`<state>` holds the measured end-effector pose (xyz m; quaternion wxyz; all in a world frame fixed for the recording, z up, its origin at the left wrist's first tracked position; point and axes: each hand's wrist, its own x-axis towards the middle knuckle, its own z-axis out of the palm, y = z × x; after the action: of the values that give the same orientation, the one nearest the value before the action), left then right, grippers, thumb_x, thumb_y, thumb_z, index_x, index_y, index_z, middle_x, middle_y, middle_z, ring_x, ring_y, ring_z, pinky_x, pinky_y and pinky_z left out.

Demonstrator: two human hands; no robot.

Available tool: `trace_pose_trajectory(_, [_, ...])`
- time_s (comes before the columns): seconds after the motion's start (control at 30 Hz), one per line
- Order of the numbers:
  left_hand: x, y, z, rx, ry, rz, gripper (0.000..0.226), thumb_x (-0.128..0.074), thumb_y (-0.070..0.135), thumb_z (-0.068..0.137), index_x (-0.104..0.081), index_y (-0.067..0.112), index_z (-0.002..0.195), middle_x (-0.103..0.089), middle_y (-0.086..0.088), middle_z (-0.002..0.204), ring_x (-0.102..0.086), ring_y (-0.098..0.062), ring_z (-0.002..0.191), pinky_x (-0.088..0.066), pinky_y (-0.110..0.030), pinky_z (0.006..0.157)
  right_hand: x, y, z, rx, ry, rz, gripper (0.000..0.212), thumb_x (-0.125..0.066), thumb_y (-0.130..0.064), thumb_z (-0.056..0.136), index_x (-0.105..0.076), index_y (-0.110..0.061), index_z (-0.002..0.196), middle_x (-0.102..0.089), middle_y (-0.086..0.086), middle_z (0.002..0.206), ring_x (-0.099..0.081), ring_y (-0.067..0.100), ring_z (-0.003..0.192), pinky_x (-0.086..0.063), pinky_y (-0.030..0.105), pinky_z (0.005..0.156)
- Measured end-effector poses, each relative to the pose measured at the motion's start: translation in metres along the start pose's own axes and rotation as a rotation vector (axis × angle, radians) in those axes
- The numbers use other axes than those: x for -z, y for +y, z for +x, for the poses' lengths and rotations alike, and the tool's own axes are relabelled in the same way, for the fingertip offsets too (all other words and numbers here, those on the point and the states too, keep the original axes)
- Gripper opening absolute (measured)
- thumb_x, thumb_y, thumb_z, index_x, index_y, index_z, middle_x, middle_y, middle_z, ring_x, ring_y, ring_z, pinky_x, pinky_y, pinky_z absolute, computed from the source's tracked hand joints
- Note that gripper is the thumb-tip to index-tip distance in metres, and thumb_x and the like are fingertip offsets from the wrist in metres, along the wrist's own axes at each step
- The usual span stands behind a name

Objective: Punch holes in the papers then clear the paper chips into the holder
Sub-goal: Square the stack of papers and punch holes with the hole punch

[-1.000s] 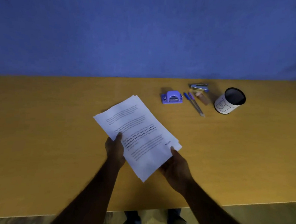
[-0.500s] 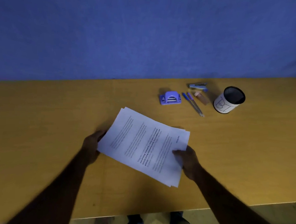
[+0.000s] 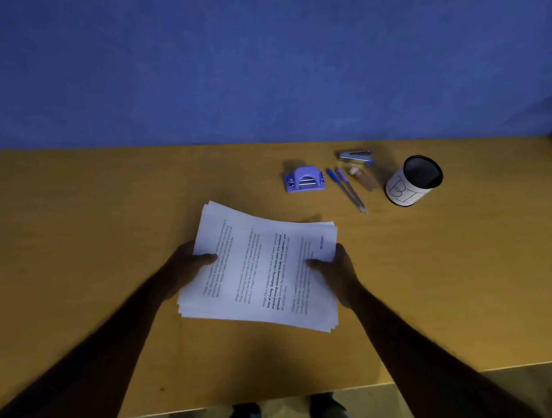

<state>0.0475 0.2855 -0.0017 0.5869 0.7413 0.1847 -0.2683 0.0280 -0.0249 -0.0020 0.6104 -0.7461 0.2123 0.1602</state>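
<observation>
papers (image 3: 261,269) gripped edgewise (both hands)

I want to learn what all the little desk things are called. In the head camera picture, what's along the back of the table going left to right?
Purple plastic hole punch → two pens, blue-capped and purple-capped, lying side by side → small pinkish eraser-like block → black mesh holder wrapped in white paper.
</observation>
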Motion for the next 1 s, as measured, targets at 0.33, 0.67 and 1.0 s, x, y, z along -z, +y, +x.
trace_pose_trajectory(0.33, [-0.012, -0.010, -0.008, -0.018, 0.081, -0.180, 0.028, -0.061, 0.002, 0.090, -0.064, 0.013, 0.115, -0.072, -0.013, 0.111, -0.068, -0.036, 0.099, -0.056, -0.052, 0.086, 0.006, 0.017, 0.007, 0.006, 0.073, -0.189, 0.054, -0.076, -0.017, 0.080, -0.045, -0.017, 0.124, -0.059, 0.003, 0.117, -0.061, 0.015, 0.097, -0.054, 0.030, 0.072])
trace_pose_trajectory(0.67, [-0.020, -0.004, -0.010, -0.012, 0.141, -0.123, 0.034, -0.062, 0.006, 0.090, -0.058, 0.009, 0.123, -0.068, -0.014, 0.116, -0.066, -0.036, 0.103, -0.054, -0.057, 0.091, 0.038, 0.025, -0.026, 0.287, -0.329, -0.554, 0.135, -0.097, -0.028, 0.043, -0.010, -0.020, 0.146, -0.041, -0.009, 0.135, -0.044, 0.012, 0.128, -0.056, 0.021, 0.084])
trace_pose_trajectory(1.0, [-0.016, -0.001, -0.015, -0.096, 0.127, 0.043, 0.043, -0.070, 0.011, 0.087, -0.055, 0.010, 0.128, -0.067, -0.009, 0.121, -0.065, -0.030, 0.109, -0.053, -0.052, 0.095, 0.035, 0.031, -0.032, 0.299, -0.167, -0.662, 0.054, -0.075, -0.019, 0.079, -0.047, -0.017, 0.124, -0.057, -0.017, 0.094, -0.065, 0.010, 0.086, -0.059, 0.018, 0.063])
